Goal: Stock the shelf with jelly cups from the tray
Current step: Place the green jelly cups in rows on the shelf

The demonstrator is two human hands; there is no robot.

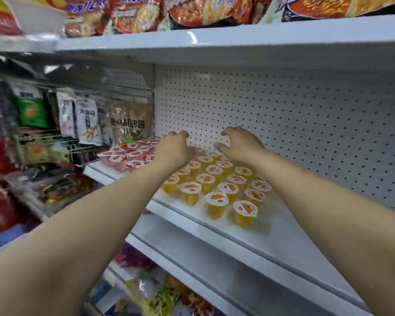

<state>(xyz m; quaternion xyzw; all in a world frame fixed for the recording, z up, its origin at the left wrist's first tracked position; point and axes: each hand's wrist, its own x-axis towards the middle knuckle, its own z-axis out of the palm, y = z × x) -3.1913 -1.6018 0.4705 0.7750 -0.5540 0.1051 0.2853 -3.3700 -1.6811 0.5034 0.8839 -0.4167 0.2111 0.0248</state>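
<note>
Several yellow jelly cups [217, 202] stand upright in rows on the white shelf [283, 238]. To their left on the same shelf sits a group of pink jelly cups [126, 156]. My left hand [175, 149] hovers over the back of the shelf between the pink and yellow cups, fingers curled, with nothing visible in it. My right hand [240, 144] hovers over the rear yellow cups near the pegboard back wall, its fingers spread and empty. The tray is not in view.
The white pegboard [294, 124] closes the back of the shelf. Noodle packs [192, 10] fill the shelf above. Snack bags [87, 119] hang on hooks at the left. Bright packets [155, 290] lie on the shelf below.
</note>
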